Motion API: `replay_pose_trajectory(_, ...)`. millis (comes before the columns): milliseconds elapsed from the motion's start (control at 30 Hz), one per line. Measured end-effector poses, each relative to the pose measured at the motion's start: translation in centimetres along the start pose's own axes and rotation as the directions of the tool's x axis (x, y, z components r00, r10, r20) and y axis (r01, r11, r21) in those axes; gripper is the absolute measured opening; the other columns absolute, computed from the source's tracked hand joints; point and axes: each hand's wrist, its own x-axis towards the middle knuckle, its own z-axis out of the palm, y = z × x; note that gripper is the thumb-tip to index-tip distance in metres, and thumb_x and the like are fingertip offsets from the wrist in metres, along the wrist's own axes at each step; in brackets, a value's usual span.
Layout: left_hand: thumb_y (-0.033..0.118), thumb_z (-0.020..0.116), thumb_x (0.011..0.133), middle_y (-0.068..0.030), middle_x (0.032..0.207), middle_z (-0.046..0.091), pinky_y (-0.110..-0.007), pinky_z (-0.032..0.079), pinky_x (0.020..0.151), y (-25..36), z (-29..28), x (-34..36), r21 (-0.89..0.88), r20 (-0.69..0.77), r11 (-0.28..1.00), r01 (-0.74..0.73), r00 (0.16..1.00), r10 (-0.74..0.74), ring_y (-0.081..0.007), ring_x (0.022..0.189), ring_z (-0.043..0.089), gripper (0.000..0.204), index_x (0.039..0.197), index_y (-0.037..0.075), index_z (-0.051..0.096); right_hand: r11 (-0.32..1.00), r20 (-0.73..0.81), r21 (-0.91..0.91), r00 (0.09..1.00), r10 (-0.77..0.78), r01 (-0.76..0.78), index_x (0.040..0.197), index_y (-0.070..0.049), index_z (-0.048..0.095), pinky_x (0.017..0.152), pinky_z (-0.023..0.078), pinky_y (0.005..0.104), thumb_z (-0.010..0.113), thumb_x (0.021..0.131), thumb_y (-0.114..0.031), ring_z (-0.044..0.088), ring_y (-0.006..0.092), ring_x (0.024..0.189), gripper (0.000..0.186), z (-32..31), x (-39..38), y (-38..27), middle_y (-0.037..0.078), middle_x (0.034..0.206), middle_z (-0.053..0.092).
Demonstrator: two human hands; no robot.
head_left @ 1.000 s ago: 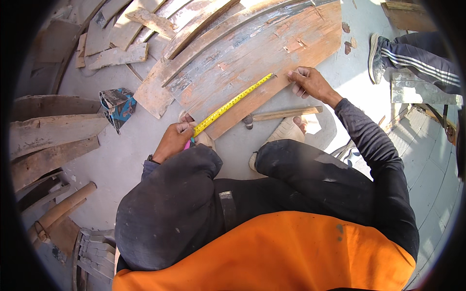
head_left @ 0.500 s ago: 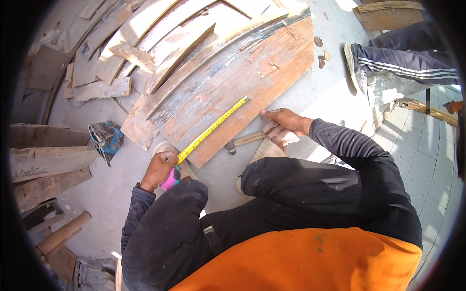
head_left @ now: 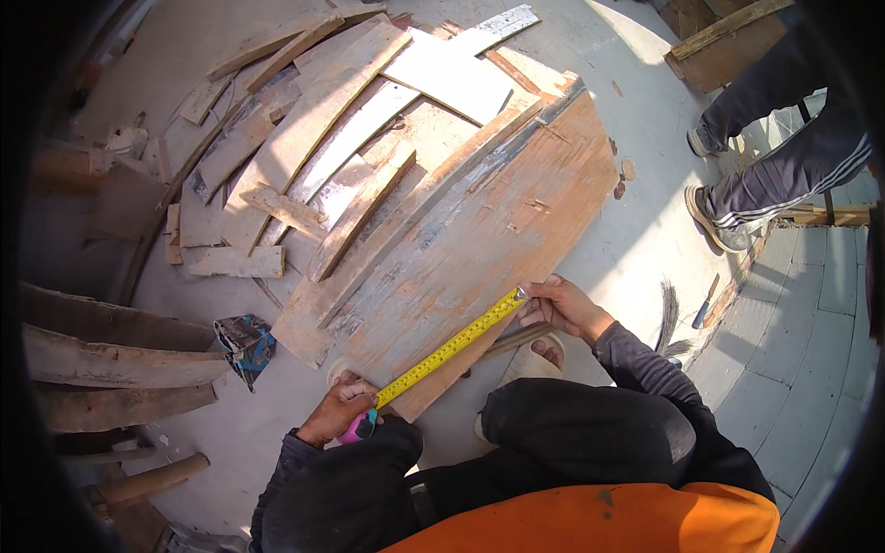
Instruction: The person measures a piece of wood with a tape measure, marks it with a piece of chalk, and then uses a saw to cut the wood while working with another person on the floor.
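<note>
Below the centre of the frame, I see the tape [head_left: 449, 348] drawn out over the board [head_left: 484, 253] near its lower edge, the left hand [head_left: 334, 414] curled around the pink case [head_left: 351, 431], the right hand [head_left: 570, 308] pinching the tip [head_left: 522, 294]. Should that pinch slacken, I judge the tape could whip back; a twist of either wrist might buckle it.

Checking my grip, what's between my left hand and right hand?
In the head view, a yellow tape blade spans from left hand to right hand, over a wooden board.
</note>
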Motion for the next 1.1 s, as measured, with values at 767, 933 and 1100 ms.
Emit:
replay_pose_trajectory(767,0.017,0.061,0.107,-0.0061,0.094,0.077,-0.024,0.055,0.065,16.7,-4.0,0.9,0.252,-0.208,0.903,-0.347,0.892,0.401,-0.0117,0.075,0.074,0.021,0.119,0.002,0.069,0.904,0.04,0.354,0.962,-0.27,0.239,0.125,-0.006,0.064,0.086,0.064,0.0379,0.064,0.11,-0.024,0.074,0.0211,0.101,0.024,-1.2,4.9,-0.4,0.009,0.115,0.074)
replay_pose_trajectory(933,0.018,0.059,0.108,-0.0023,0.087,0.073,-0.023,0.054,0.065,15.6,-3.4,3.1,0.388,-0.254,0.888,-0.248,0.897,0.362,-0.0085,0.072,0.07,0.02,0.115,0.004,0.071,0.988,-0.07,-0.035,0.986,-0.149,0.147,0.128,-0.005,0.066,0.089,0.063,0.0366,0.064,0.11,-0.04,0.073,0.0192,0.103,0.04,-1.3,3.4,-1.5,0.011,0.114,0.075)
replay_pose_trajectory(1100,0.019,0.057,0.109,-0.0016,0.086,0.073,-0.023,0.052,0.063,14.4,-4.4,3.7,0.471,-0.197,0.858,-0.204,0.924,0.327,-0.0065,0.067,0.065,0.021,0.113,0.004,0.071,0.854,-0.398,-0.515,0.904,-0.158,-0.077,0.127,-0.006,0.074,0.08,0.06,0.0249,0.06,0.111,-0.049,0.069,0.0112,0.088,0.048,-7.1,-3.1,-2.6,0.005,0.104,0.077)
